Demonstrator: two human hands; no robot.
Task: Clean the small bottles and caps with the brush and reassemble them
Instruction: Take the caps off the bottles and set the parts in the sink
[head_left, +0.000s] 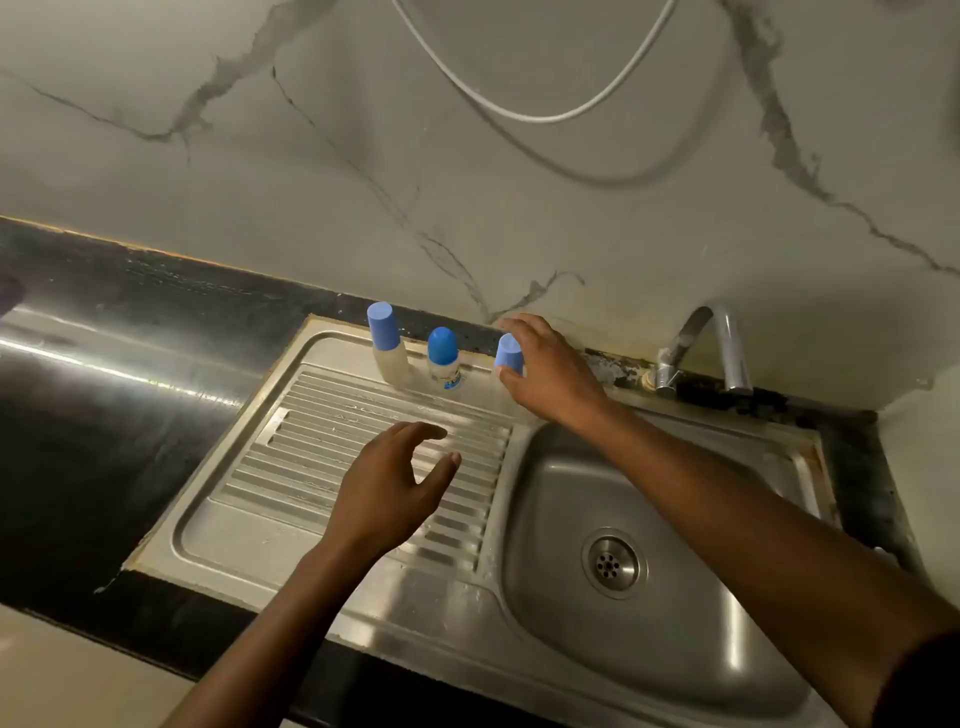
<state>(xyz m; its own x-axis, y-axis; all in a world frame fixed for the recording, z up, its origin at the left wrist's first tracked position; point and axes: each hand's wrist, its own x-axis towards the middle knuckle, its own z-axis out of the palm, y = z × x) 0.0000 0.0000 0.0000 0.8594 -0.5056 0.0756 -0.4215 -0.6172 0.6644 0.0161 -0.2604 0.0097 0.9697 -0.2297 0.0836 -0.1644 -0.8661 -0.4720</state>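
Reference item: the basin (675, 499), a steel bowl with a round drain (614, 566) in its floor.

Left of the basin: the ribbed drainboard (311, 457), part of the same steel unit. At its rear edge, back and left of the basin, two small bottles stand side by side without touching.
- Left bottle (390, 366): pale, clear body, tall blue cap fitted. It is the one farther from the basin.
- Middle bottle (448, 376): labelled body, rounded blue cap fitted. It is the one nearer the basin.

Third cap (508, 352): blue and tilted, just behind the basin's rear left corner. The right hand (553, 376) pinches it, with the thumb low and the fingers arched over the top. Whether a bottle sits beneath it cannot be told, because the hand covers that spot.

Left hand (387, 483): hovers over the drainboard, left of the basin. Its fingers are loosely curled, the thumb is spread, and it holds nothing. The two hands are apart.

Behind the basin: a curved steel tap (722, 338) at the foot of the marbled wall (208, 156). Higher up, a white hose (545, 117) loops across the wall. A black counter (104, 415) lies left of the basin, beyond the drainboard.
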